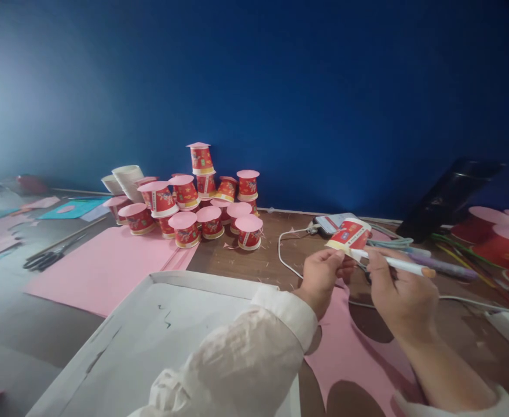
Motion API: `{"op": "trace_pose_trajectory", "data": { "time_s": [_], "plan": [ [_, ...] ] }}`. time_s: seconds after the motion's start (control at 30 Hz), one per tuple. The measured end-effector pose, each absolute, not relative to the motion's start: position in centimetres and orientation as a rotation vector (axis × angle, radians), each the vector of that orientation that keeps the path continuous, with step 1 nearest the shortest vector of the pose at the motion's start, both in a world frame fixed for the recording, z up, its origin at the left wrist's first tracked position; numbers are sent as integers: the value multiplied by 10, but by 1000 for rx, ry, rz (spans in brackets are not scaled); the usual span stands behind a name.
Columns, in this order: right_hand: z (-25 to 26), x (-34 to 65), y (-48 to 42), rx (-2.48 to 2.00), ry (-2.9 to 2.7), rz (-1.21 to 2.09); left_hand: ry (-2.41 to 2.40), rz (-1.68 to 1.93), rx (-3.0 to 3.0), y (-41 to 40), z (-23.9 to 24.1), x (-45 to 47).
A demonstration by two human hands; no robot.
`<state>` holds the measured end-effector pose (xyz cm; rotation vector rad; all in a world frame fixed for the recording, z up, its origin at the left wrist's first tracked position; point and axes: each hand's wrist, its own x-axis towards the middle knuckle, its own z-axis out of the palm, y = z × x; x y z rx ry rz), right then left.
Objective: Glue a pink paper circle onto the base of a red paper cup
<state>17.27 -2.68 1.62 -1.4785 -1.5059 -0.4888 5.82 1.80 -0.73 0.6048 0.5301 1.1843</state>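
Observation:
My left hand (321, 278) grips a red printed paper cup (350, 233) by its yellow-banded edge; the cup lies tilted on its side in the air. A white marker-like pen (404, 266) with an orange end is held in my right hand (404, 292). Its front end is close to the cup's lower edge; whether they touch I cannot tell. Below both hands lies a pink paper sheet (339, 341) with round holes cut out of it.
Several upturned red cups (211, 220) topped with pink discs stand stacked left of centre, beside white cups (128, 179). Around are pink sheets (93, 272), scissors (46, 259), a white tray-like lid (185, 307), a phone (334, 222) with a cable (282, 246), and a black bottle (445, 197).

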Motion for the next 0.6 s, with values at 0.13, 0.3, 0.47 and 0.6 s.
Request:
{"op": "trace_pose_trajectory", "data": {
  "time_s": [0.13,0.3,0.47,0.6],
  "plan": [
    [15,173,-26,-1498,-1483,-514,544,1177,597,18,-7,58],
    [14,173,-24,-1490,-1450,-566,548,1170,576,18,-5,57],
    [13,173,-24,-1506,-1414,-559,550,1172,536,17,-4,57],
    [14,173,-25,-1550,-1396,-512,541,1168,520,16,-2,56]
  ]
}}
